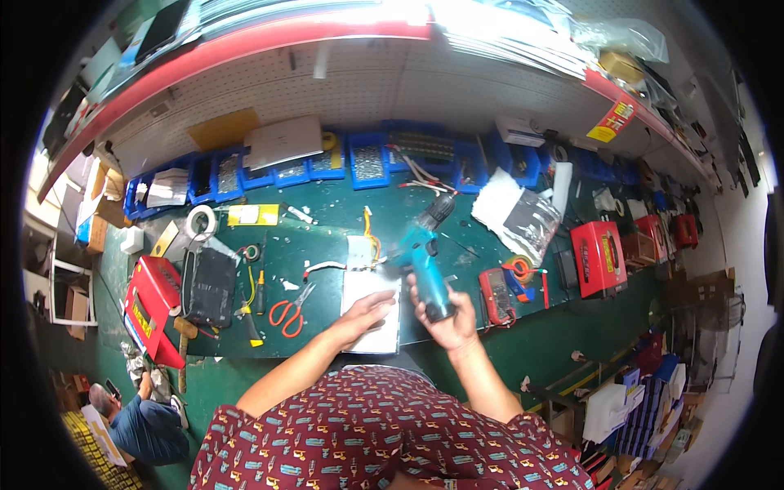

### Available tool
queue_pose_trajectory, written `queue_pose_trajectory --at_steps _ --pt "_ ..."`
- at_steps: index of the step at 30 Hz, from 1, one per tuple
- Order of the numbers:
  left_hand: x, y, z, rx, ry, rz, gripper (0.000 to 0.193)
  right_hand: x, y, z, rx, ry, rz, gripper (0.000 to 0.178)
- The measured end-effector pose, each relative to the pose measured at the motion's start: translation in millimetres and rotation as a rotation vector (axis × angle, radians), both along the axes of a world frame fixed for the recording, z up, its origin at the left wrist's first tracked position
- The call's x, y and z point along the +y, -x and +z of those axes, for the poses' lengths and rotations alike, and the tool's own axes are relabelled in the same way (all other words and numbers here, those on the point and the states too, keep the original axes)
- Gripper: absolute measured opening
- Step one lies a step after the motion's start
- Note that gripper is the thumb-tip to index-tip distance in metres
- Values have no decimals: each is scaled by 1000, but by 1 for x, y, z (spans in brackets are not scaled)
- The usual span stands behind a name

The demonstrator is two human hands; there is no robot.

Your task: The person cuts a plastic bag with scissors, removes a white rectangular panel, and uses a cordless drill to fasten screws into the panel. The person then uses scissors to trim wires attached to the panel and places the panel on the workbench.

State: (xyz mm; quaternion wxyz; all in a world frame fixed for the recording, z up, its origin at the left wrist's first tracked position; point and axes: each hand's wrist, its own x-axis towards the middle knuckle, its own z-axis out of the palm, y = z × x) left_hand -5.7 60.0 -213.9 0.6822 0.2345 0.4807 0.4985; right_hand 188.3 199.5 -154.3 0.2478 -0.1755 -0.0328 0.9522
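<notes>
The person's right hand [447, 314] is wrapped round the grip of a blue cordless drill [423, 249], fingers closed tight on the handle, its nose tilted up and away toward the far right over the green bench [327, 245]. The left hand [369, 312] lies flat with fingers spread on a pale flat pack [369, 306] near the front edge, just left of the drill; the palm hides much of the pack's near half, and what the drill tip meets cannot be made out. A white board with orange wires [363, 245] sits just beyond the pack.

Along the far edge runs a row of blue bins [367, 163], their small contents too fine to tell (a white sheet covers a few of them). A yellow label [255, 214] lies flat on the bench near a roll of tape [201, 222]. On the right, a red box [599, 258] stands beside a clear plastic bag [523, 214], and a red meter [496, 296] lies near the right hand. A yellow and red sign [613, 120] hangs from the shelf rim at the far right. To the left sit red-handled scissors [287, 313], a black case [209, 286] and a red box at the left edge [149, 306]. Another person [139, 416] crouches on the floor at the near left, partly cut off by the dark rim
</notes>
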Motion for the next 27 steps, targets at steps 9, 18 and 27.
queue_pose_trajectory --at_steps 9,18,27 --pt "-58 2 41 362 -161 525 39 -58 69 -12 -483 -1038 639 34" --pt "-93 31 54 644 -316 577 36 -64 120 19 -34 -70 78 44" --pt "-88 22 61 1161 -460 453 39 -67 147 13 -289 98 -52 30"
